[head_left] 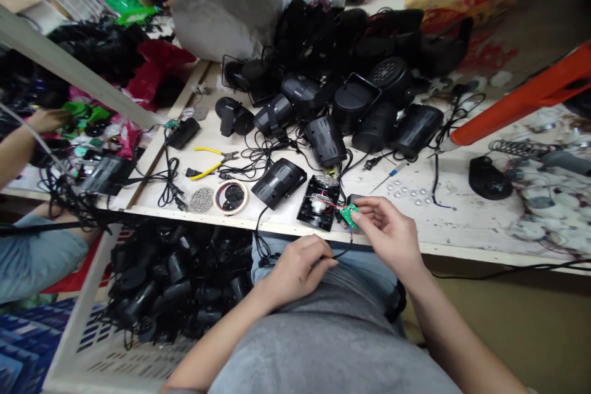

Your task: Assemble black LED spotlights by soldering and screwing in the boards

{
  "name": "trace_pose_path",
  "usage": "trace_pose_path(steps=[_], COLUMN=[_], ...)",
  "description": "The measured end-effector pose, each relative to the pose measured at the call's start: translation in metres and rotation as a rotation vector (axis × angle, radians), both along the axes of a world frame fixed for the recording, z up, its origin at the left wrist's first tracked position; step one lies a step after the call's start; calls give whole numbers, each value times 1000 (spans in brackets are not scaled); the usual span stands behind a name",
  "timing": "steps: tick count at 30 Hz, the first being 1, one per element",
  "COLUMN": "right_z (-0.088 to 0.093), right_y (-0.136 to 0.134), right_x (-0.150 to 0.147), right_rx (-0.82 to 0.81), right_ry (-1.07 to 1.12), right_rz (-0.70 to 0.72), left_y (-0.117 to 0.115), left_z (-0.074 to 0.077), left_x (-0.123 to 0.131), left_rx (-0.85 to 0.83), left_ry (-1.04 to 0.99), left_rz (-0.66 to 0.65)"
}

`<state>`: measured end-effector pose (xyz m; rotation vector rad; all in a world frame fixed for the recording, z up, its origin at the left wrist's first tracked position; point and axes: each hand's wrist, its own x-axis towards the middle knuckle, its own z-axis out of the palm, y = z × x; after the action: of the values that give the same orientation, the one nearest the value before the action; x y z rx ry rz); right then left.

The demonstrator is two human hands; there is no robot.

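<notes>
Right hand (390,234): pinching green circuit board (349,215), just right of opened black housing (317,203). Left hand (295,269): closed, apparently on black cable (344,251), below the board.

Your white worktable (462,240) sits crowded with black lamp housings (369,43); a white plastic crate (74,332) stands by your left knee; brown floor (530,320) shows at right; a grey bag (226,6) slumps at the far edge.

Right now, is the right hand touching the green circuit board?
Touching. The head view shows the right hand pinching the green circuit board by its edge, no gap; the left hand grips a black cable.
</notes>
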<state>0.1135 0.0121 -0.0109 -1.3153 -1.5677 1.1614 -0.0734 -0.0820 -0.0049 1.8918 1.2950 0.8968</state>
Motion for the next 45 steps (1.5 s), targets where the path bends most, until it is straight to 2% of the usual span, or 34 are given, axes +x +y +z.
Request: trace_pose_path(steps=[5,7,10,13,16,19,24,29,34,39,42,45], right_z=[1,2,3,5,9,14,18,16,12,11,13,17], right_y=[7,7,5,2,-2,-3,-1,4,12,33,46,51], right_x=[7,9,10,8,4,1,-3,-4,3,11,13,14], right_rx=[-3,-23,-85,-134,-141,-102,-39,-85,-119,24,61,-21], right_ry=[-21,-21,4,27,11,-36,-41,42,52,-89,-108,-43], right_rz=[74,104,168,221,247,257,240,181,126,100,156,252], left_y=[6,8,11,16,23,28,31,31,29,34,37,38], left_z=[-2,-1,2,5,6,7,9,9,7,10,10,6], left_x=[10,12,16,19,20,20,21,22,21,20,27,39], left_rx=[94,103,77,-41,-200,-288,-325,-170,-2,138,68,-127], left_ry=[108,82,1,-144,-297,-346,-327,-210,-74,56,-16,-216], left_rz=[-35,5,194,406,480,489,509,499,435,394,367,361])
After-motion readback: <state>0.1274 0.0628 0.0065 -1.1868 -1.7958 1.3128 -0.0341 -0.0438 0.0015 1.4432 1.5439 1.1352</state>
